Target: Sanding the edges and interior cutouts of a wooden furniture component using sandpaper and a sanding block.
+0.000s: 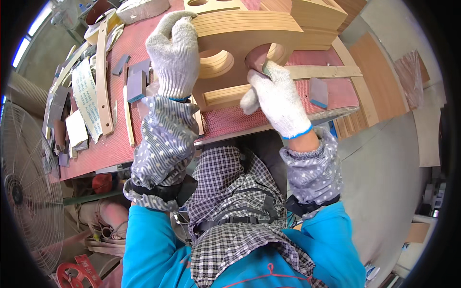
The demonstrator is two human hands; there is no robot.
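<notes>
My left hand [174, 55], in a white knit glove, is closed round the upper left corner of a thick wooden panel [230, 39]. The panel stands on edge on the table and has a curved, layered top edge and two round holes. My gloved right hand [282, 98] is at the right-hand hole, pinching a reddish-brown piece of sandpaper [257, 57] against its inside. Part of the sandpaper is hidden by the fingers. Close to the right hand lies a grey sanding block [318, 91] with a blue underside.
A pink mesh cover [230, 122] lies over the table. At left are grey blocks [137, 86], a drilled wooden strip [102, 81] and a printed paper strip [86, 98]. More wooden parts [317, 24] stand behind the panel. A fan [29, 187] is at far left; boards [377, 72] lie right.
</notes>
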